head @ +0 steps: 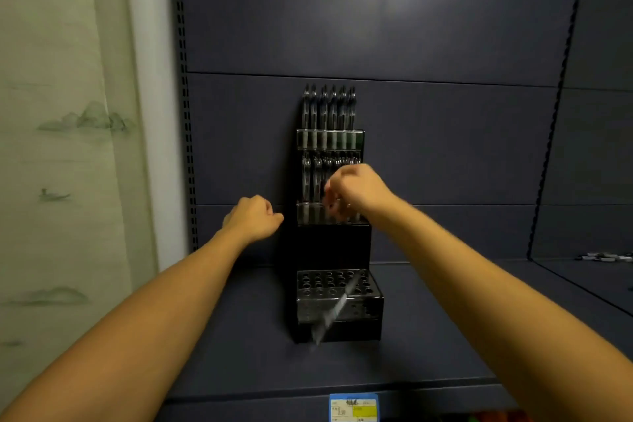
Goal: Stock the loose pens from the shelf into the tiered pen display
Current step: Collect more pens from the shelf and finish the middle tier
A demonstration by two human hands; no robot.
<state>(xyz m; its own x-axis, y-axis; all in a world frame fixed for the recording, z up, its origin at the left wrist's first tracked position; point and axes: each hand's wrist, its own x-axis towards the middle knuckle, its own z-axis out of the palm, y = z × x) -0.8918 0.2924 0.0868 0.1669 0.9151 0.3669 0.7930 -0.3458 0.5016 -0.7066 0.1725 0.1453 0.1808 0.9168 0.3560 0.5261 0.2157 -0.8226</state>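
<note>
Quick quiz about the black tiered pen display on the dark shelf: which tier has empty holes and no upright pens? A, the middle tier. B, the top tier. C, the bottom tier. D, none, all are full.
C: the bottom tier of the black tiered pen display shows rows of open holes, with one blurred pen slanting across it, while the upper tiers hold upright pens.

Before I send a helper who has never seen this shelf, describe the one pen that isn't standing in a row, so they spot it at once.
On the dark shelf stands a black tiered pen display. Its top two tiers hold upright pens; its lowest tier is a grid of open holes. The stray pen, blurred, slants across the front of that lowest tier, the only one tilted rather than upright.
</note>
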